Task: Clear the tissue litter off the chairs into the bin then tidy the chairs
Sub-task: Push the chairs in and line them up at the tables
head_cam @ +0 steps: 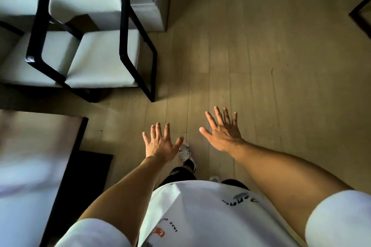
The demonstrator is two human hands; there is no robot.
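Observation:
Two pale-cushioned chairs with black frames stand side by side at the upper left: the nearer chair (104, 58) and a second chair (34, 60) to its left. Both seats show bare, with no tissue on them. My left hand (160, 144) and my right hand (224, 130) are stretched out in front of me over the wooden floor, fingers spread and straight, holding nothing. Both hands are well to the right of and below the chairs. No bin is in view.
A table (36, 166) with a dark edge fills the lower left. A pale cabinet or pillar (148, 0) stands behind the nearer chair. A dark furniture corner (361, 14) shows at the upper right. Wooden floor (261, 66) spreads across the right side.

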